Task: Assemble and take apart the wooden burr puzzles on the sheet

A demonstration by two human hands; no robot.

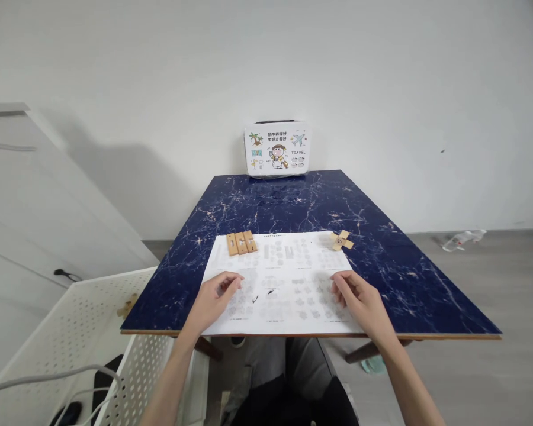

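Note:
A white printed sheet [275, 278] with faint diagrams lies at the near edge of the table. My left hand [217, 296] rests on its left side, fingers loosely curled, a gap between thumb and forefinger, holding nothing. On the sheet's right side rests my right hand [357, 299], also loosely curled with nothing visible in it. Several flat wooden puzzle pieces [242, 243] with cut-outs lie side by side beyond my left hand. Beyond the right one sits a cross-shaped wooden puzzle [341, 240] at the sheet's corner. Two small dark pieces or marks [270, 291] show between my hands.
The dark blue marbled table [275, 204] reaches to the wall. At its far edge stands a white cartoon-printed case [278, 149]. A white perforated basket unit [66, 319] with cables is on the left. A clear plastic wrapper [464, 239] lies on the floor at right.

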